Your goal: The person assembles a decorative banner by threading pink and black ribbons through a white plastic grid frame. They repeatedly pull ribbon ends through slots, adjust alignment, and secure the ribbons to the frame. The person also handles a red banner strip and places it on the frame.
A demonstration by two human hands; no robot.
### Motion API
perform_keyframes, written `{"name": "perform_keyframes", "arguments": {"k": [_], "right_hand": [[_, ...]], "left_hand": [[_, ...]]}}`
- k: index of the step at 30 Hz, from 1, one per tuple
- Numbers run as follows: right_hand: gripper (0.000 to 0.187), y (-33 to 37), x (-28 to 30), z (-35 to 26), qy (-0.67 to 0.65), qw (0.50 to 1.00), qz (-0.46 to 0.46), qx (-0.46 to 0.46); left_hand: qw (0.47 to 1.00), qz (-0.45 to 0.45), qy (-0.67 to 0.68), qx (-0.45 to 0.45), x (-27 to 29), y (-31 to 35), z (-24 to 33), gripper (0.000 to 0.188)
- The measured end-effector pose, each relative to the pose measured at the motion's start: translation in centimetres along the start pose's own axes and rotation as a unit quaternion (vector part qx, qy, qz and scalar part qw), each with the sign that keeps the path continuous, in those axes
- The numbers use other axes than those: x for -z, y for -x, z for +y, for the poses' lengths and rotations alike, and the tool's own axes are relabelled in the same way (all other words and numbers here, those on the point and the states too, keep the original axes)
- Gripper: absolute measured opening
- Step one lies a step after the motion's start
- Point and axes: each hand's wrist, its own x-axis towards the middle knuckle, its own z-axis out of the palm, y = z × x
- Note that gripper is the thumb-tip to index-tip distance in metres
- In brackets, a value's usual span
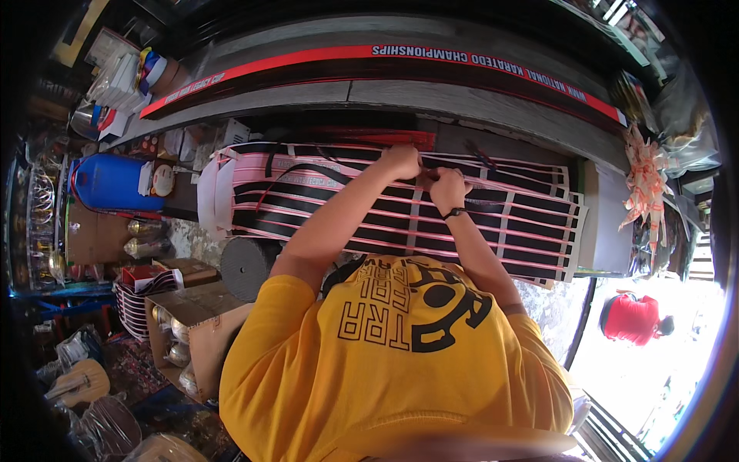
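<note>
A large black sheet with pink stripes and pale cross bands (493, 223) lies spread on the work surface in front of me. My left hand (400, 162) is clenched on the sheet's far edge. Close beside it, my right hand (448, 189), with a dark wristband, pinches a thin strip of the same sheet. The two hands nearly touch. My yellow printed shirt (400, 362) fills the lower middle and hides the sheet's near edge.
A blue barrel (112, 182) lies at the left. A cardboard box of golden cups (192, 331) and a dark round roll (248, 266) sit lower left. A long red-and-black banner (385, 54) runs behind. A ribbon bow (647, 181) hangs at the right, and a person in red (631, 317) is outside.
</note>
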Motion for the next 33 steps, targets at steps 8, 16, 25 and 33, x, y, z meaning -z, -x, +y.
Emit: {"name": "perform_keyframes", "arguments": {"k": [8,16,25,33], "right_hand": [[0.016,0.2,-1.0,1.3,-0.018,0.998,0.055,0.018],[0.008,1.1,-1.3,0.3,-0.031,0.985,0.143,0.087],[0.007,1.8,-0.3,1.1,-0.012,0.976,0.132,0.17],[0.011,0.4,0.5,2.5,-0.078,0.978,0.051,0.184]], "left_hand": [[0.975,-0.168,0.055,-0.138,2.2,-2.5,-1.2,0.031],[0.977,-0.155,0.079,-0.124,1.5,-2.6,-1.5,0.028],[0.982,-0.099,0.062,-0.149,0.7,-2.8,-2.6,0.022],[0.976,-0.089,0.093,-0.175,1.8,2.9,-2.7,0.031]]}}
